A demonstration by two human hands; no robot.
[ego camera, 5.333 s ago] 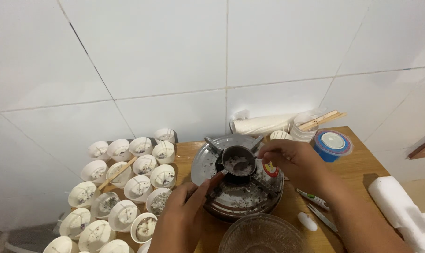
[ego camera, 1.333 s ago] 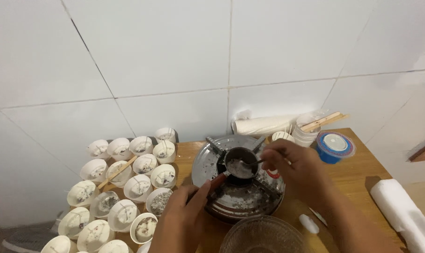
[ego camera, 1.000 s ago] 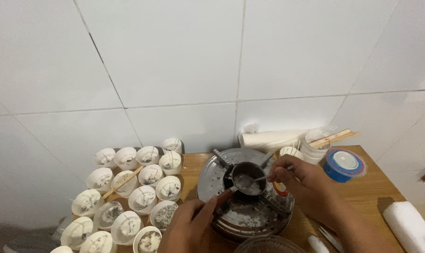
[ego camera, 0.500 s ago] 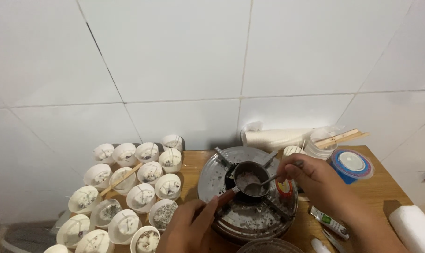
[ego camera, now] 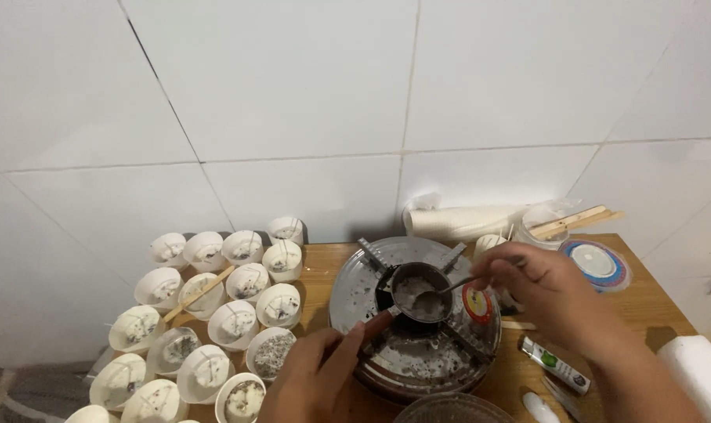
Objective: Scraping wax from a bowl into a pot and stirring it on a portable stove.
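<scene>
Metal dominates the middle of the scene: a small dark pot sits on the prongs of a round, stained burner on the wooden counter, and both hands are busy with it. The left hand is closed around the pot's reddish handle, steadying it, while the right hand pinches the end of a thin metal spoon whose bowl dips into the greyish, partly pale mass inside the pot. Judging from that uneven look, the contents seem only partly worked through, so the stirring appears to be mid-way rather than finished. To the left stands a crowd of small white cups, many with a thin strand across the mouth and a little speckled material inside; they look shallowly filled, with plenty of room above what they hold. A flat wooden stick lies across a few of them. Behind the burner lie a sleeve of stacked white cups on its side and a clear tub holding more wooden sticks, with a blue-rimmed lid just beside it. Near the right hand lies a small green-and-white tube, and a glass bowl's rim shows at the bottom edge, its contents not visible.
</scene>
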